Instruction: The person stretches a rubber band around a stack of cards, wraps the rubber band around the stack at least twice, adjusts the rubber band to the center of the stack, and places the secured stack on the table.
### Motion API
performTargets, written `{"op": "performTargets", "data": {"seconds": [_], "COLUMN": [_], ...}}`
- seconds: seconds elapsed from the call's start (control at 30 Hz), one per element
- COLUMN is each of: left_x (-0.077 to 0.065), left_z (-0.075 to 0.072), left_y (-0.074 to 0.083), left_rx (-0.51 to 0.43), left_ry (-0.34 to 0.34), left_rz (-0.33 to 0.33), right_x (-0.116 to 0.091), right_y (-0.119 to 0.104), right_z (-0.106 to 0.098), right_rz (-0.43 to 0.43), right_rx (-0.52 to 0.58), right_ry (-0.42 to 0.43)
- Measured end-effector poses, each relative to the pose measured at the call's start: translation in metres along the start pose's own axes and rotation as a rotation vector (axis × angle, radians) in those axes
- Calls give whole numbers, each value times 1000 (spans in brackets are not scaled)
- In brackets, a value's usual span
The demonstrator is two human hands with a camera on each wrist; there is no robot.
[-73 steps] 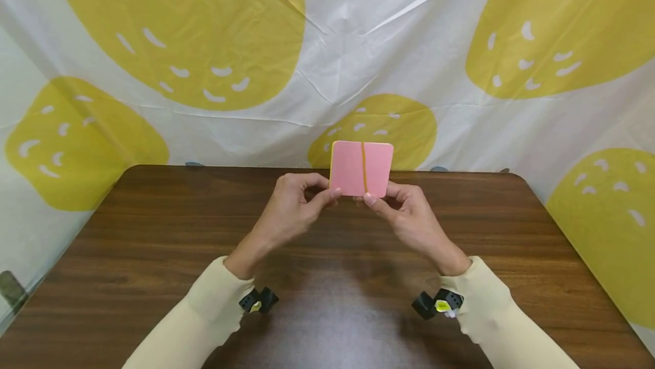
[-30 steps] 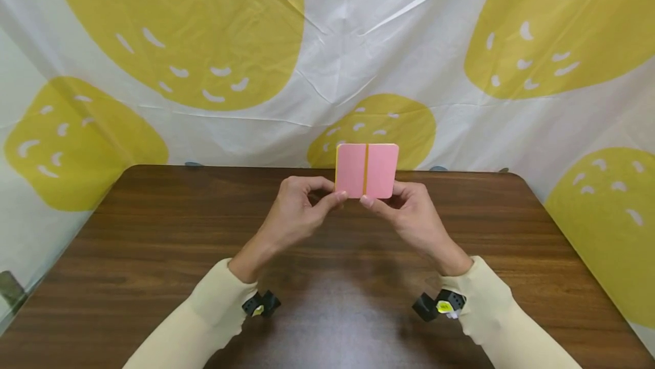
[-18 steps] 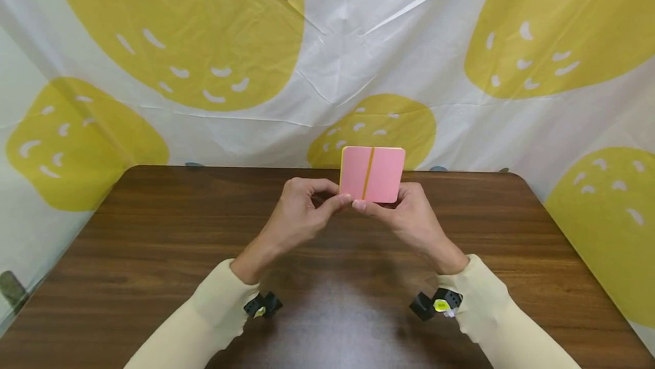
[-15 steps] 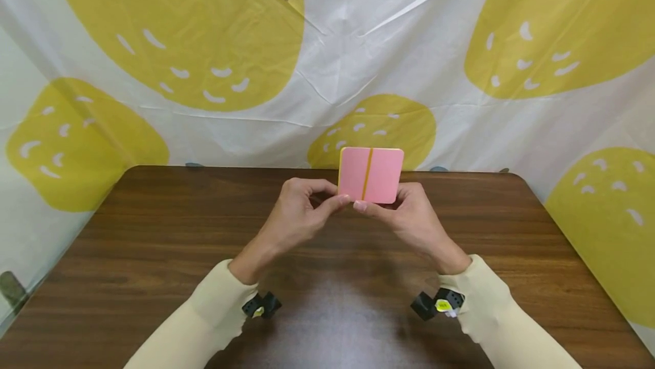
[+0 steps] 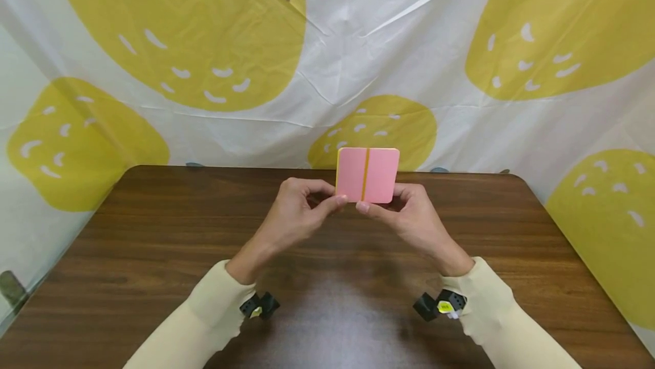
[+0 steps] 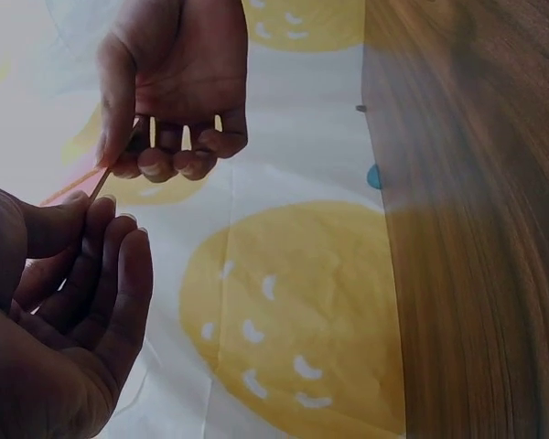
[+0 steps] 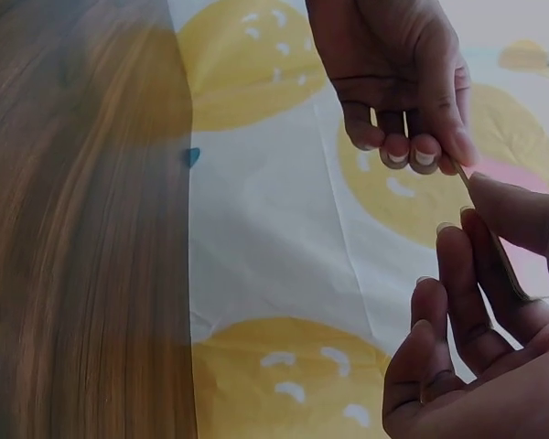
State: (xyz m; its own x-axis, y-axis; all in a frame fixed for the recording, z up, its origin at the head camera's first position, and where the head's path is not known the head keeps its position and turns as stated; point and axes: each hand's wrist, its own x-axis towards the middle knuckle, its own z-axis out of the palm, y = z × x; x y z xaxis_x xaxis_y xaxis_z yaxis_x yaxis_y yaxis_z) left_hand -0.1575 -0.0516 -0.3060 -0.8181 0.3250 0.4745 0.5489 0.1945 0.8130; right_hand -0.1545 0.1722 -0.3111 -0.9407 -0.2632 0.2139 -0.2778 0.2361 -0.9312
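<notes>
A thin pink square pad (image 5: 353, 173) with rounded corners is held up above the far part of the table. A narrow orange-brown band runs down its face near the middle, and a yellow edge shows along its left side. My left hand (image 5: 297, 210) pinches the lower left corner between thumb and fingers. The right hand (image 5: 417, 218) grips the lower right part, its thumb (image 5: 364, 207) at the bottom edge by the band. In the right wrist view the pad (image 7: 531, 233) appears nearly edge-on, with fingers behind it. Its back face is hidden.
Below the hands lies a dark brown wooden table (image 5: 179, 244) with rounded far corners. Behind it hangs a white cloth (image 5: 245, 136) printed with large yellow fruit shapes. Small black cameras (image 5: 261, 305) are worn at both wrists, over cream sleeves (image 5: 189, 312).
Both hands keep their hold. The pad drifts right and slightly down from its earliest position, then shifts a little back left in the last half second. Its tilt varies slightly.
</notes>
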Motion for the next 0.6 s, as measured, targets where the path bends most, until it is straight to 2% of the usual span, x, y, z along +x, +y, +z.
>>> {"op": "performTargets", "data": {"seconds": [0.07, 0.17, 0.33, 0.43, 0.5, 0.6], "left_x": [0, 0, -1, -1, -2, -2], "left_z": [-1, -3, -7, -9, -10, -11], "left_y": [-1, -4, -8, -10, -10, -12], "left_rx": [-11, -30, -65, -98, -114, -129], "left_ry": [-1, -7, -24, -41, -56, -81], "left_rz": [-10, -30, -68, -101, -126, -159], "right_x": [0, -2, -1, 3, 5, 8], "right_y": [1, 3, 5, 4, 3, 1], "right_z": [-2, -7, -19, -26, -30, -34], "right_rz": [-11, -91, -334, -477, -548, -609], "right_rx": [-26, -136, -361, -461, -513, -566], "right_ry": [-7, 18, 113, 138, 146, 147]}}
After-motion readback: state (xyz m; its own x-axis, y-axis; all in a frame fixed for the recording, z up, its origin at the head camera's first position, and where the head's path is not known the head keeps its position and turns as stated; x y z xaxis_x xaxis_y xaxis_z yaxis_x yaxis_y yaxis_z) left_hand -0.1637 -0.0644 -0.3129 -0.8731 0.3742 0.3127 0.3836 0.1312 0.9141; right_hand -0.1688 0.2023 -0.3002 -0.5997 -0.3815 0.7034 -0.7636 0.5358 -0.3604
